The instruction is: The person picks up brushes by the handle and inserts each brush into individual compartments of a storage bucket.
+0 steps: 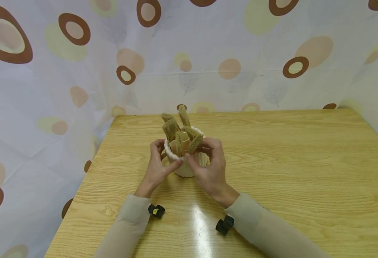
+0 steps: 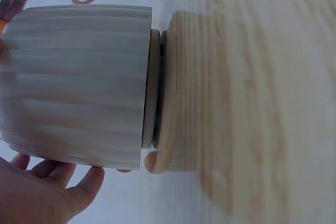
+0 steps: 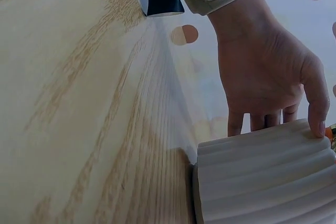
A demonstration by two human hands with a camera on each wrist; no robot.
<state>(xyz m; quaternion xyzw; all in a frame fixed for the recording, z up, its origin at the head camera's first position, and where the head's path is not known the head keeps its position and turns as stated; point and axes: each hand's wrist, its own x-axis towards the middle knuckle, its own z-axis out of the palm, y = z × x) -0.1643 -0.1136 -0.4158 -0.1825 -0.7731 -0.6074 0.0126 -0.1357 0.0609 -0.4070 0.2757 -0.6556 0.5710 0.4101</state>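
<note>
A white ribbed pot (image 1: 184,171) with a scalloped rim stands upright on the wooden table. Several fuzzy tan stalks (image 1: 171,129) stick out of it, around a light-brown insert (image 1: 184,137). My left hand (image 1: 156,172) grips the pot's left side, its thumb at the near rim and its fingers around the wall; the right wrist view shows this left hand (image 3: 268,66) too. At the right of the rim, my right hand (image 1: 213,172) pinches a fuzzy stalk (image 1: 195,142) between thumb and fingers. Exact fingertip contact is partly hidden.
The pale wooden table (image 1: 292,161) extends far to the right of the pot. Behind and to the left hangs a white sheet (image 1: 208,43) patterned with brown rings and leaves. Black cameras (image 1: 157,211) are strapped to both wrists.
</note>
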